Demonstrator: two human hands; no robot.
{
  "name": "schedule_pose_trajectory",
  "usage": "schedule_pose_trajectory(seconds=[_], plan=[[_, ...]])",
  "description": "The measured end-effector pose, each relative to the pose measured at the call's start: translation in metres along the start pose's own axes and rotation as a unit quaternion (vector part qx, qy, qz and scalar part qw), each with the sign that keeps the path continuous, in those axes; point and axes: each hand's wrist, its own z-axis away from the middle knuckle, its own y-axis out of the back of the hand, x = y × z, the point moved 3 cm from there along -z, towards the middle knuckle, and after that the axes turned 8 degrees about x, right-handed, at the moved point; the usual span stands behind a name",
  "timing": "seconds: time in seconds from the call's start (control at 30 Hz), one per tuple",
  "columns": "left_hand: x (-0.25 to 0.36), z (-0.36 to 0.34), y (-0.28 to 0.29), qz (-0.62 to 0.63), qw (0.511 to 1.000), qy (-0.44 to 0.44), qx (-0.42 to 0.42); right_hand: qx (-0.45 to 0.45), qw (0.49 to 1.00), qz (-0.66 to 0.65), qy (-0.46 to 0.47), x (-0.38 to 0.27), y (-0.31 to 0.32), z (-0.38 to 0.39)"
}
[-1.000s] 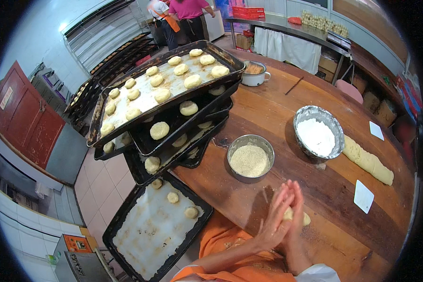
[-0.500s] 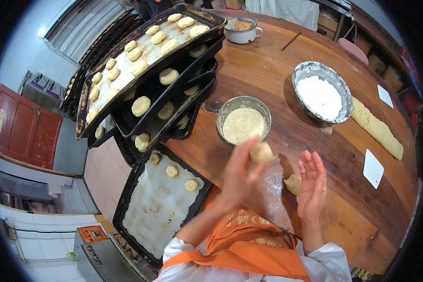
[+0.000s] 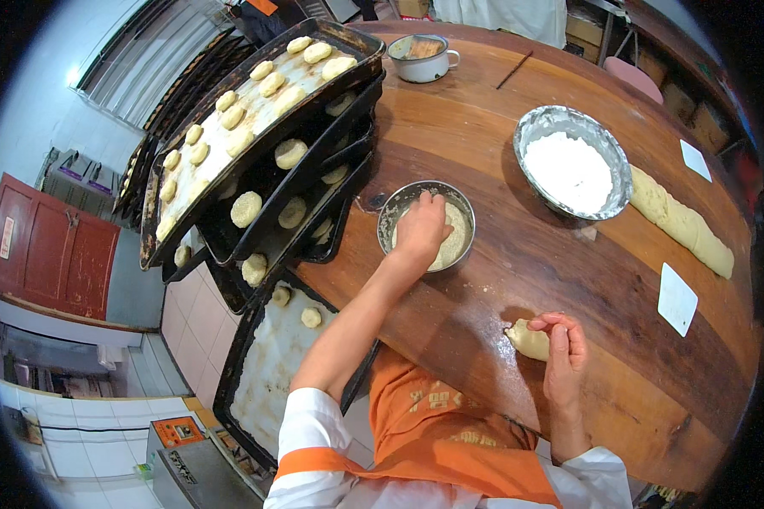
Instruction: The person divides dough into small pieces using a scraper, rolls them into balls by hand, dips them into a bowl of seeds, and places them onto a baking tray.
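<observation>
My left grip is down inside the round steel bowl, fingers bunched and pointing into the pale sesame-like seeds. My knuckles and wrist hide what lies beneath, so I cannot tell whether I am pinching the dough ball there. My right grip is curled, fingertips bent over and thumb close to them, at the right end of the dough piece. That piece lies on the floured table, to the left of my right palm and below the steel bowl in my view; it seems to touch my fingers, though I cannot tell if they squeeze it.

Half a second ago my left grip was just in front of this bowl with a round dough ball at its fingers; now it has gone over the rim, and the ball no longer shows clearly. My right grip was spread then, palm beside the dough piece, and has since folded toward it. A second ago both my palms were pressed together. My left forearm now crosses the lower baking tray, covering one of its three dough rounds; the other two stay visible near its far end.
</observation>
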Motion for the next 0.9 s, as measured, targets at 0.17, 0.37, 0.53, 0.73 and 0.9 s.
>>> schedule_pose_trajectory(seconds=[0.17, 0.37, 0.53, 0.73, 0.9], plan=[[0.006, 0.026, 0.036, 0.566, 0.807, 0.144, 0.086, 0.043, 0.998, -0.050, -0.008, -0.001, 0.016, -0.007], [0.034, 0.076, 0.044, 0.897, 0.377, 0.232, -0.016, 0.014, 0.991, -0.107, -0.073, -0.009, -0.003, -0.004], [0.047, 0.105, 0.015, 0.887, 0.373, 0.270, -0.035, -0.181, 0.967, -0.065, -0.166, -0.011, -0.041, 0.009], [0.059, 0.127, 0.015, 0.830, 0.522, 0.197, 0.012, -0.316, 0.892, 0.013, -0.324, -0.018, -0.086, 0.023], [0.050, 0.147, 0.028, 0.721, 0.676, 0.126, 0.085, -0.345, 0.868, 0.091, -0.344, -0.006, -0.103, 0.022]])
